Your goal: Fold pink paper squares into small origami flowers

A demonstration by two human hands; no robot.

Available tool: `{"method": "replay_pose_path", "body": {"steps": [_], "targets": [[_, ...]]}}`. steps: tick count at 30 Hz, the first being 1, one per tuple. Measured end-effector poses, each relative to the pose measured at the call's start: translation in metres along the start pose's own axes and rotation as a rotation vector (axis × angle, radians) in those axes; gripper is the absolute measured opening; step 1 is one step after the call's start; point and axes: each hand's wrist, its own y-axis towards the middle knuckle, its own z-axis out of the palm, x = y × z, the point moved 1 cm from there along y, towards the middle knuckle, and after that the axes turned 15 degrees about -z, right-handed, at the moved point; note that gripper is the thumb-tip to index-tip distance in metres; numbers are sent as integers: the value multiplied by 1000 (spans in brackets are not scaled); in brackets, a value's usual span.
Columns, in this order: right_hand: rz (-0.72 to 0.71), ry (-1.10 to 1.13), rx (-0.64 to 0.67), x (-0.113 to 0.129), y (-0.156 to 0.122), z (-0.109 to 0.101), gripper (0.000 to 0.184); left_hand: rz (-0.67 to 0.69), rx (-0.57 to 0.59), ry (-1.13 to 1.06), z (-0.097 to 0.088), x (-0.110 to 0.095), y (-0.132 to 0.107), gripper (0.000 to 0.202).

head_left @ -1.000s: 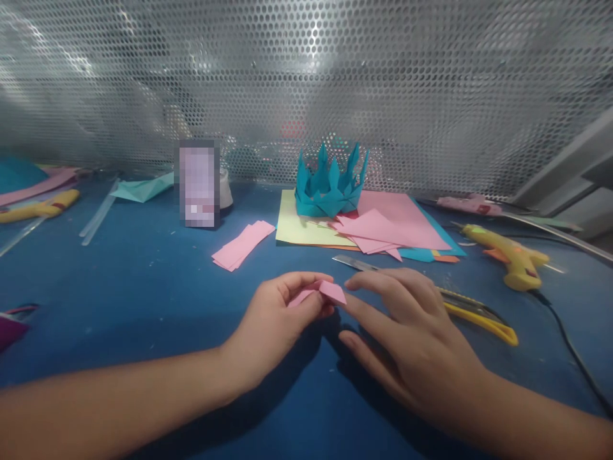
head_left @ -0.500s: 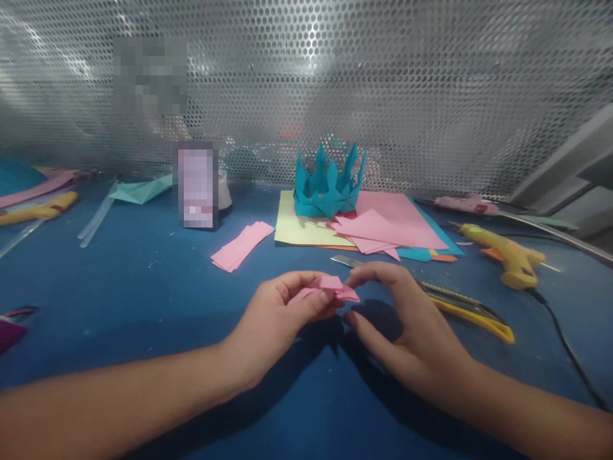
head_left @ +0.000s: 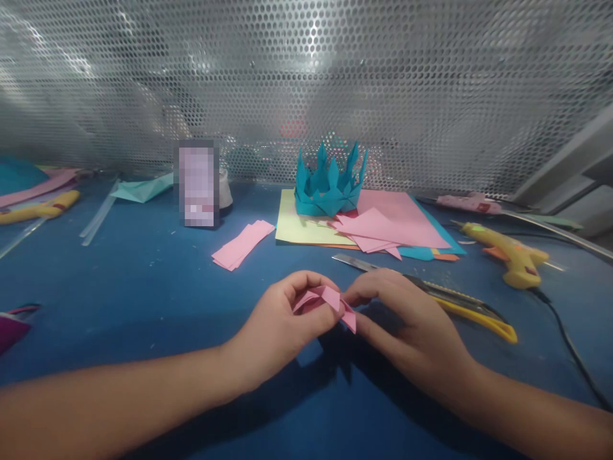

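Between the thumb and fingers of my left hand (head_left: 287, 316) is a small folded piece of pink paper (head_left: 330, 296), its folds standing up and one pointed end angled down to the right. My right hand (head_left: 402, 313) has its thumb and index finger closed on that right end. The fingertips partly hide the paper. Just behind my right hand lies a utility knife (head_left: 469, 308) with a yellow handle and its blade out. A blue folded paper crown (head_left: 328, 191) stands farther back.
Under the crown are coloured paper sheets (head_left: 407, 217) with pink pieces on top. Pink strips (head_left: 243, 245) lie left of them, near a phone (head_left: 197, 185) propped upright. A yellow glue gun (head_left: 512, 249) and its cord lie right. A perforated metal panel (head_left: 268, 76) closes the back.
My right thumb and index finger have closed in on the pink paper's right end, where they were apart before. The paper has turned, its end now tilting downward.
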Motion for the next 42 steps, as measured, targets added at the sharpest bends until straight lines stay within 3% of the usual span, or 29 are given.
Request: {"method": "replay_pose_path", "body": {"steps": [6,21,35,42], "targets": [[22,6,-6,0,0,0,8,9,14,-39,1,-2,-1,11],[43,31,-2,1,1,1,6,-73,-77,-181,5,7,-6,18],[100,51,-4,4,4,0,5,-67,79,-268,9,9,-6,17],[84,58,4,6,5,-1,9,-64,36,-154,9,10,-7,17]]}}
